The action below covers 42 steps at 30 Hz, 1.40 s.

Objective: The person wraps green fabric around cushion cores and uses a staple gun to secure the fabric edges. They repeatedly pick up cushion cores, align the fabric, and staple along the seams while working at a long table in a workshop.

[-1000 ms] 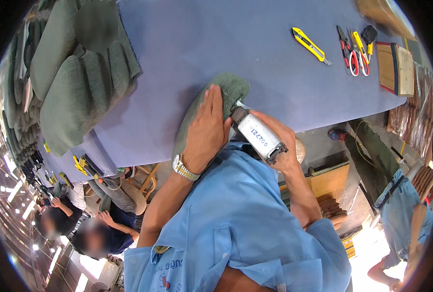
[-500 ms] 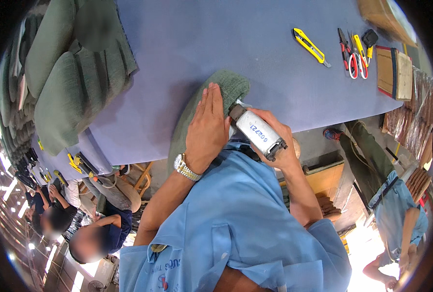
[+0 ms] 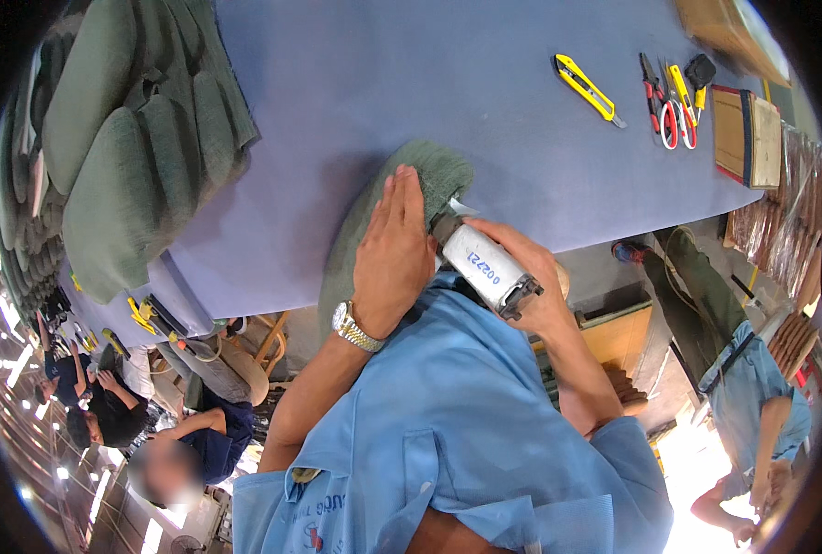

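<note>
A green fabric-covered cushion piece [image 3: 443, 164] lies at the near edge of the blue-grey table, partly beneath my arm. My left hand [image 3: 392, 245] rests flat on it with its fingers stretched out side by side. In my right hand [image 3: 538, 277] is a white, cylinder-bodied pneumatic staple gun [image 3: 485, 263], with the fingers wrapped round it. The gun's dark nose meets the right side of the cushion piece, close to my left thumb. A scrap of white material [image 3: 463, 207] shows at that edge. The cushion's near end is hidden by my arm and shirt.
Padded green covers [image 3: 125, 185] are piled at the left. On the far right of the table [image 3: 355, 65] lie a yellow utility knife [image 3: 586, 88], red-handled scissors [image 3: 677, 125] and a bound box-like block [image 3: 748, 138]. Co-workers stand at both sides.
The staple gun and my right hand have shifted slightly toward me along the cushion's edge. My left hand stays flat in nearly the same place.
</note>
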Each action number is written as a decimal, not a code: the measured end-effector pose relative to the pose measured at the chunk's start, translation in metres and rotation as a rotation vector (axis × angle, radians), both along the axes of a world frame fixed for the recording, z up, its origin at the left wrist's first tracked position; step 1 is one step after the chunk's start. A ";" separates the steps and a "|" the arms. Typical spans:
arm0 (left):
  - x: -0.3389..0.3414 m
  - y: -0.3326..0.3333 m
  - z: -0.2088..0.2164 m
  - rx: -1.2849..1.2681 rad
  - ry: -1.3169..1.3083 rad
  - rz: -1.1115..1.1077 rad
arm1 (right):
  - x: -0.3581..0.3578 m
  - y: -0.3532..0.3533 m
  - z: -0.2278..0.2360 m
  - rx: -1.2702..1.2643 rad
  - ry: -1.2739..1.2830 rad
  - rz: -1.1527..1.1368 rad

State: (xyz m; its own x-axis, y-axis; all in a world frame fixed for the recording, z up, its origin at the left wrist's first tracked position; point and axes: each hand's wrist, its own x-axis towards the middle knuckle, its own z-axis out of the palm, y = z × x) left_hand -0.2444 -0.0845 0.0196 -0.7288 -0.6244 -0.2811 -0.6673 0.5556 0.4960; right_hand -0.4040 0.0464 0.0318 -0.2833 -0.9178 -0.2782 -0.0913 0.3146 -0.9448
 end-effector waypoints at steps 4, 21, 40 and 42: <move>-0.004 -0.001 -0.002 -0.001 0.007 0.042 | 0.003 -0.006 0.000 0.015 -0.050 -0.003; 0.010 0.018 -0.023 -0.150 0.103 -0.051 | -0.032 0.006 0.027 -0.182 0.399 -0.001; 0.014 0.057 -0.001 -0.055 0.274 0.038 | -0.052 -0.137 0.054 -0.238 0.493 -0.015; 0.011 0.053 0.034 0.117 0.424 0.106 | -0.040 -0.155 0.080 -0.341 0.525 -0.004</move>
State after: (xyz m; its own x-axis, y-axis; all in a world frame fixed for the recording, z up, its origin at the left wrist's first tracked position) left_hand -0.2337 -0.0318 0.0538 -0.7282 -0.6838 -0.0451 -0.4422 0.4186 0.7932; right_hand -0.4444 -0.1084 0.1116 -0.3060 -0.9292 0.2072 -0.5704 0.0047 -0.8213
